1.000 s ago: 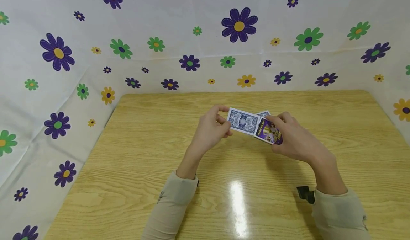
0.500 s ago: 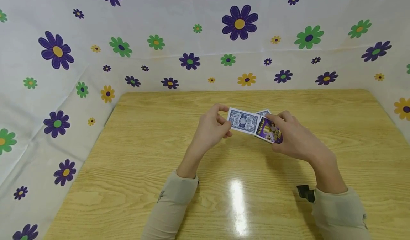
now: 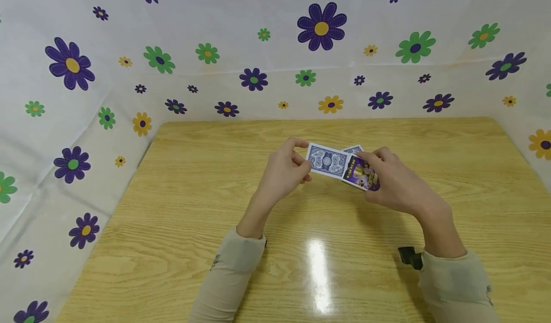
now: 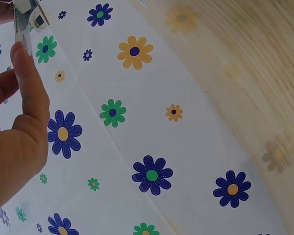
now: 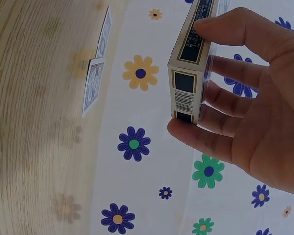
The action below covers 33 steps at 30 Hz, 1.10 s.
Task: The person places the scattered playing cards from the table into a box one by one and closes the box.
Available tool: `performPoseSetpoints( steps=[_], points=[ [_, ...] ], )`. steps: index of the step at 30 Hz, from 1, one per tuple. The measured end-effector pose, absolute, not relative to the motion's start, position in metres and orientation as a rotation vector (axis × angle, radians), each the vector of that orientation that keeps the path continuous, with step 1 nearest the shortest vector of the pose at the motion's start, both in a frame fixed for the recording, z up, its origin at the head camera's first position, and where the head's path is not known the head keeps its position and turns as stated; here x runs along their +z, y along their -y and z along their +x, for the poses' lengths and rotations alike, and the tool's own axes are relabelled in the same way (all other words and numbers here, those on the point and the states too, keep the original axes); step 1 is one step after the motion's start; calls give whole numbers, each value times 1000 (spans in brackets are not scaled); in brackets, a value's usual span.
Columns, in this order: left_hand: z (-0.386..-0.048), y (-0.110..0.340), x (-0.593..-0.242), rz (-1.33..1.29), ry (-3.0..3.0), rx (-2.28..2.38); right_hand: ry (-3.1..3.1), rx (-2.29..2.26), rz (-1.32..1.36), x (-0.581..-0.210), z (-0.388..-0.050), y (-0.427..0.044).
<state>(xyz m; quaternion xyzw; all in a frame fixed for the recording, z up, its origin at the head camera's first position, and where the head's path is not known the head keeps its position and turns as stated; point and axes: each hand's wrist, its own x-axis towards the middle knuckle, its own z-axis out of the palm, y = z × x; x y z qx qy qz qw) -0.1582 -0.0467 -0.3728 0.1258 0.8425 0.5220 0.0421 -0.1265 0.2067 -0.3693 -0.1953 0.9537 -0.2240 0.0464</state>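
A purple-fronted playing card box (image 3: 363, 173) is held above the table by my right hand (image 3: 398, 184). In the right wrist view, the thumb lies along a dark-panelled side of this card box (image 5: 186, 73), with a finger under its barcoded end. My left hand (image 3: 287, 170) pinches the left end of a blue-backed playing card (image 3: 327, 161), whose right end meets the box. Whether several cards are stacked there, I cannot tell. Behind the box, another blue-backed card (image 3: 353, 149) partly shows. Two overlapping cards (image 5: 94, 83) lie on the table in the right wrist view.
The wood-grain table (image 3: 172, 208) reflects a bright strip of light near its front. A white flowered cloth (image 3: 275, 50) rises behind the table and along its sides. A black device (image 3: 411, 258) sits at my right cuff.
The head view has tilted slightly, so the background flowers sit a little higher and further left. Both hands keep almost the same hold on the card and the box.
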Motion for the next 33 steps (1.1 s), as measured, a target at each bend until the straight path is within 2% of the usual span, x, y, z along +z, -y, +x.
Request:
performPoseSetpoints(
  steps=[33],
  points=[
    [-152,32,-376,526,-2454,1620,-2888,-679,-586,-368,-126,-205]
  ],
)
